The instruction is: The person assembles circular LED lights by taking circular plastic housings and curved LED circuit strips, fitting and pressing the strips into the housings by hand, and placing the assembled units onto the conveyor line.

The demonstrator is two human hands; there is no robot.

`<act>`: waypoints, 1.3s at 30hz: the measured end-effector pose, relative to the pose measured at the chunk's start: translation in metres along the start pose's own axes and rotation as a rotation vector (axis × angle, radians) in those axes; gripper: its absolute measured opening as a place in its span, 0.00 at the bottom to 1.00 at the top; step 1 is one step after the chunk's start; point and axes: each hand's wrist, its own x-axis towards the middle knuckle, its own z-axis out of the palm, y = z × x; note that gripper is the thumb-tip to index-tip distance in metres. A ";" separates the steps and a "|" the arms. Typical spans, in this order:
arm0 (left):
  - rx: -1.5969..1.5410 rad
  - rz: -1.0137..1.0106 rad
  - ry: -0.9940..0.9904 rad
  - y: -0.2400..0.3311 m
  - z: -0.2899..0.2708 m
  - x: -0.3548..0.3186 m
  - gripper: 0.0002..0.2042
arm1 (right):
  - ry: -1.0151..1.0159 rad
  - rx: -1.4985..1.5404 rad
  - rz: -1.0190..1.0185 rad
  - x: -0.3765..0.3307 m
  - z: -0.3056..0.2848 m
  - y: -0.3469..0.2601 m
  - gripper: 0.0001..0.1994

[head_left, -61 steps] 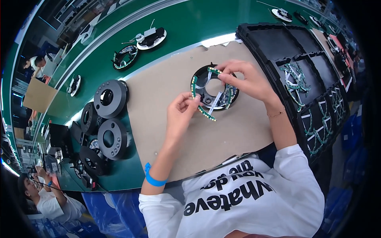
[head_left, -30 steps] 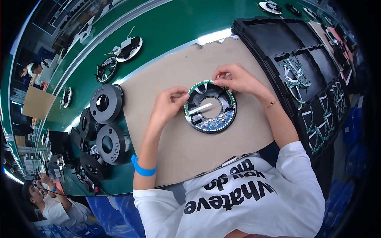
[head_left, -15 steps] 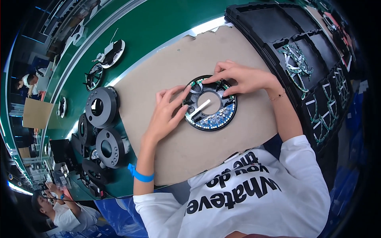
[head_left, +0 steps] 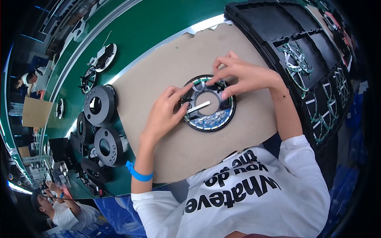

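A round black ring-shaped housing lies on the brown cardboard sheet in front of me. Its lower part carries a blue circuit board, blurred by motion, and a green strip with small white squares follows the upper rim. Across its central opening reaches a short white strip. My left hand has curved fingers on the housing's left side, thumb lower and index higher. At the upper right, the index finger and thumb of my right hand press on the housing; its other fingers are curled above.
A black compartment tray to the right holds tangled green-and-white strips. At the left stand several dark grey round covers on the green table. Beyond them lie white-rimmed round parts. Another person sits at the lower left.
The housing has turned slightly clockwise with its circuit board, and the white strip lies flatter. My left hand has shifted slightly with it; the right fingers remain at the upper rim.
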 end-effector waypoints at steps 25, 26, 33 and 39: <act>-0.241 0.072 0.113 -0.025 0.000 0.026 0.08 | 0.306 0.022 -0.454 0.034 0.069 -0.017 0.11; -0.070 0.154 0.226 -0.025 -0.001 0.021 0.07 | 0.287 0.047 -0.453 0.035 0.070 -0.017 0.12; 0.116 0.115 0.540 0.017 0.023 -0.028 0.05 | 0.245 -0.036 -0.440 0.037 0.069 -0.009 0.12; 0.095 -0.005 0.445 0.011 0.035 -0.030 0.06 | 0.269 -0.060 -0.474 0.035 0.069 -0.009 0.10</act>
